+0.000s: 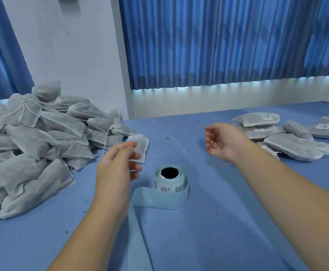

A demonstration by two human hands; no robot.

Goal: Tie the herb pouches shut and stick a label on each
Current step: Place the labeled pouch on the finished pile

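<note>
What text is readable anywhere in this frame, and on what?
Nothing reads cleanly.
Pale blue label roll, white stickers: barcodes and dark characters, too blurred to read.
Grey fabric pouches on the right, white labels: print too small to read.
White fabric piece pinched by the left hand: no print visible.
Grey pouch pile on the left: no print visible.

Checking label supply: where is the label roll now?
Head view: the label roll stands on end on the blue table, centre, just right of the left hand.
</note>
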